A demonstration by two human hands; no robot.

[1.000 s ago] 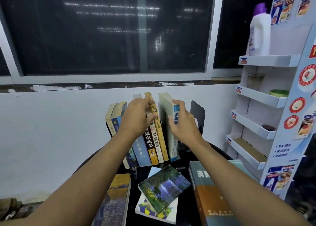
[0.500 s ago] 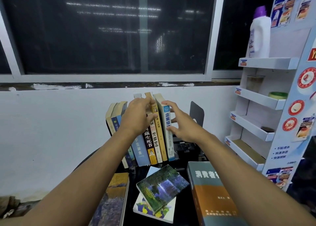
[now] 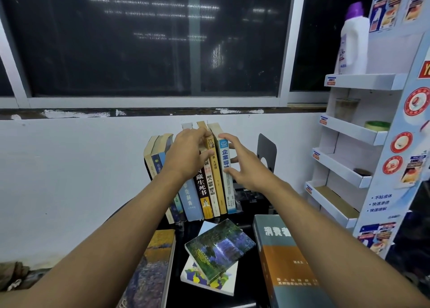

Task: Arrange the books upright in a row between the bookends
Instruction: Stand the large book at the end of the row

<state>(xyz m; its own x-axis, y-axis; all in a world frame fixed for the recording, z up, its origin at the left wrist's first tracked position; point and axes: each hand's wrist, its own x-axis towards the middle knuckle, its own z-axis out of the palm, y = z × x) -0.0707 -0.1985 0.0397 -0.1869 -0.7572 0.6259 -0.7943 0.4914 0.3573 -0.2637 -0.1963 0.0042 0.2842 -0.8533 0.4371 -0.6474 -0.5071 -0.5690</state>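
Observation:
Several books stand upright in a row [image 3: 209,186] on a dark round table [image 3: 246,224], leaning slightly left. My left hand [image 3: 188,154] curls over the tops and spines of the middle books and grips them. The rightmost is a white-and-blue book [image 3: 226,191]. My right hand [image 3: 244,165] is spread open, its fingertips touching that book's right side. A black bookend [image 3: 267,149] stands upright to the right, with a gap between it and the row. The left bookend is hidden behind the books.
Loose books lie flat in front: one with a painted cover [image 3: 151,268] at the left, a green-blue one [image 3: 220,247] on a white one [image 3: 209,282], and a thick teal-orange one [image 3: 283,261] at the right. A white display shelf [image 3: 344,172] stands at the right.
My right hand swung the white-and-blue book upright against the row, then let go and spread its fingers beside it. My left hand stayed on the middle books.

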